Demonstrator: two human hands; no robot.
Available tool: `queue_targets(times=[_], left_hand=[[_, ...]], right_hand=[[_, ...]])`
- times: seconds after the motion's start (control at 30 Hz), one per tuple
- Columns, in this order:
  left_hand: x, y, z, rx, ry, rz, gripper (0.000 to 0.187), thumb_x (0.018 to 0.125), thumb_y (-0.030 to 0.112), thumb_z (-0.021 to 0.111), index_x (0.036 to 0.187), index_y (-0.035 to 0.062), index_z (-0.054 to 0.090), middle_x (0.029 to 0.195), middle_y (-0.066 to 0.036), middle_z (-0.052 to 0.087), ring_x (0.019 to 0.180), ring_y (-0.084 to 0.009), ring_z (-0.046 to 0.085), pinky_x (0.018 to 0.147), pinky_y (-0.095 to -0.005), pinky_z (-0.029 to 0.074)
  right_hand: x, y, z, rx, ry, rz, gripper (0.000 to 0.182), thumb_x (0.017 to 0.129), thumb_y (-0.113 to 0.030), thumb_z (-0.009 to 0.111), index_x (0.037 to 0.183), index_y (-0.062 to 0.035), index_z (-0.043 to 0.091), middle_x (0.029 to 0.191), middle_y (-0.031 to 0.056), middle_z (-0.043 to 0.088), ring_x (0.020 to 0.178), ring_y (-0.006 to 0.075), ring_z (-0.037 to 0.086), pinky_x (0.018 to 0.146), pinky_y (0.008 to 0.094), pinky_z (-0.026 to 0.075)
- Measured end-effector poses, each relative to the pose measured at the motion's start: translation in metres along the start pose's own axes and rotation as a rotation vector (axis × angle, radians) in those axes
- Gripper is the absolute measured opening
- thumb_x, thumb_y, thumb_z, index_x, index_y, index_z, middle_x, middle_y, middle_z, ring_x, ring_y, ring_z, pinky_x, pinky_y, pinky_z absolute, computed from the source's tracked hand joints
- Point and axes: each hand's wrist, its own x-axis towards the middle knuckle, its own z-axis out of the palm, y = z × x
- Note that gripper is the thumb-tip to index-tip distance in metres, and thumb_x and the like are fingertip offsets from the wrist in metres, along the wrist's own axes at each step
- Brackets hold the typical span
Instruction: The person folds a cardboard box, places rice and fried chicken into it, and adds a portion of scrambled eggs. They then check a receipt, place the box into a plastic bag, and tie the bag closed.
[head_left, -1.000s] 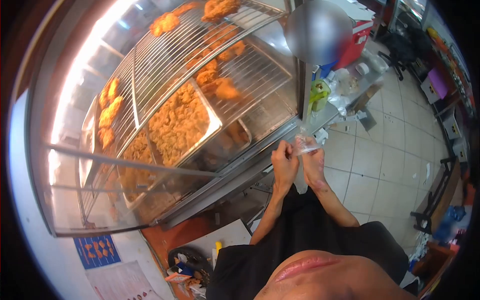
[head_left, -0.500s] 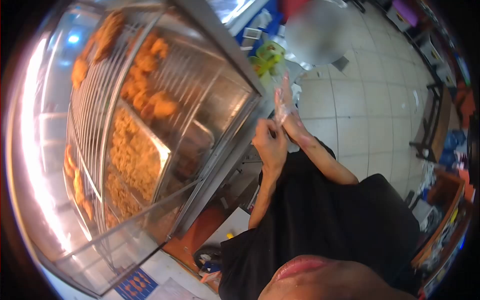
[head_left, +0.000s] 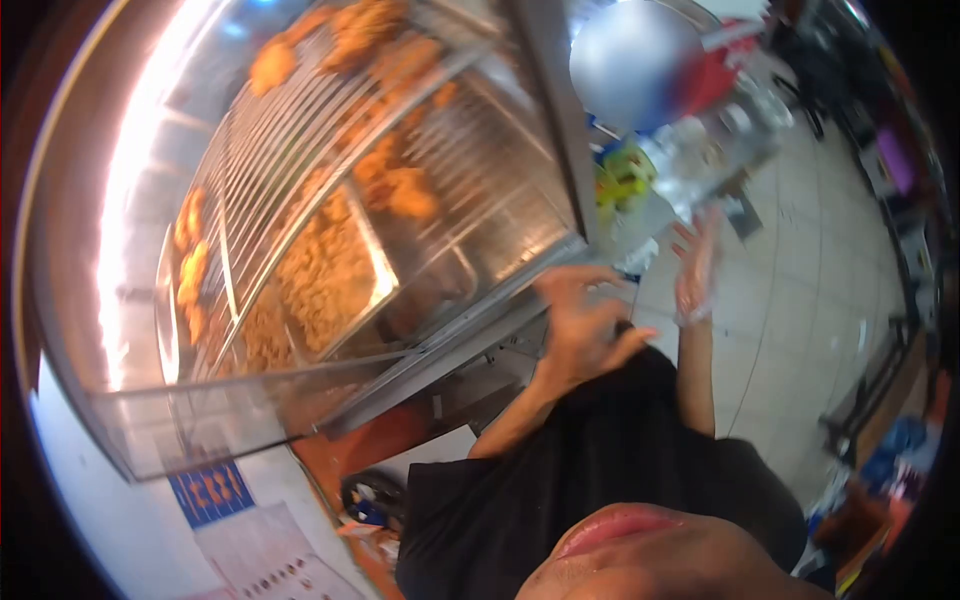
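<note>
My right hand [head_left: 698, 265] wears a clear plastic glove [head_left: 692, 300] that reaches its wrist. Its fingers are spread, blurred at the tips, and hold nothing. To its left, my bare left hand [head_left: 580, 325] is open, with thumb and fingers apart, close to the metal front edge of the glass food warmer [head_left: 480, 305]. Inside the warmer, fried chicken pieces [head_left: 410, 190] lie on a wire rack [head_left: 285, 130]. Below that rack, a metal tray [head_left: 385, 270] holds a heap of small fried pieces [head_left: 325, 275].
A yellow-green plastic bag [head_left: 625, 175] and clear wrapping [head_left: 720, 145] lie beyond my hands. A rounded, blurred white object [head_left: 630, 60] stands at the top. Tiled floor [head_left: 790, 290] is to the right, with a dark-framed bench [head_left: 870, 380].
My left hand has let go of the glove at my right wrist. The hands have moved apart, the right one going right. The view has swung, so the warmer sits differently.
</note>
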Motion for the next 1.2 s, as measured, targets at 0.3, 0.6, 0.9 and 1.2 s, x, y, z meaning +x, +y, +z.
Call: queue_targets(times=[0.3, 0.6, 0.9, 1.2], left_hand=[[0.030, -0.115, -0.074, 0.940, 1.244, -0.240, 0.053, 0.085, 0.061, 0.058, 0.087, 0.0118, 0.038, 0.097, -0.009, 0.029, 0.096, -0.0226, 0.029, 0.084, -0.0429, 0.027], [0.001, -0.105, -0.130, 0.774, 1.468, -0.118, 0.045, 0.087, 0.047, 0.064, 0.083, 0.0109, 0.038, 0.088, -0.006, 0.036, 0.083, -0.0187, 0.038, 0.075, -0.0376, 0.034], [0.009, -0.114, -0.122, 0.652, 1.286, 0.148, 0.043, 0.096, 0.044, 0.046, 0.073, 0.0085, 0.037, 0.063, -0.004, 0.039, 0.060, -0.0161, 0.037, 0.057, -0.0295, 0.029], [0.000, -0.120, -0.147, 0.757, 1.290, 0.249, 0.041, 0.098, 0.038, 0.043, 0.072, 0.0070, 0.039, 0.058, -0.004, 0.037, 0.059, -0.0166, 0.037, 0.054, -0.0287, 0.029]], right_hand=[[-0.074, -0.060, 0.089, -0.160, -0.396, -0.384, 0.049, 0.098, -0.036, 0.046, 0.133, -0.0025, 0.047, 0.104, 0.0109, 0.062, 0.086, 0.0141, 0.056, 0.075, 0.0308, 0.045], [-0.124, -0.091, 0.168, -0.596, -0.893, -0.571, 0.048, 0.095, -0.022, 0.054, 0.138, -0.0024, 0.043, 0.080, 0.0099, 0.063, 0.070, 0.0114, 0.059, 0.063, 0.0255, 0.048], [-0.123, -0.215, 0.287, -0.335, -1.096, -1.191, 0.032, 0.092, -0.027, 0.057, 0.115, -0.0047, 0.058, 0.075, 0.0085, 0.065, 0.065, 0.0197, 0.061, 0.059, 0.0294, 0.050], [-0.054, -0.165, 0.558, -0.809, -0.988, -1.663, 0.019, 0.083, -0.026, 0.062, 0.089, -0.0087, 0.060, 0.069, 0.0066, 0.064, 0.061, 0.0184, 0.059, 0.058, 0.0320, 0.049]])
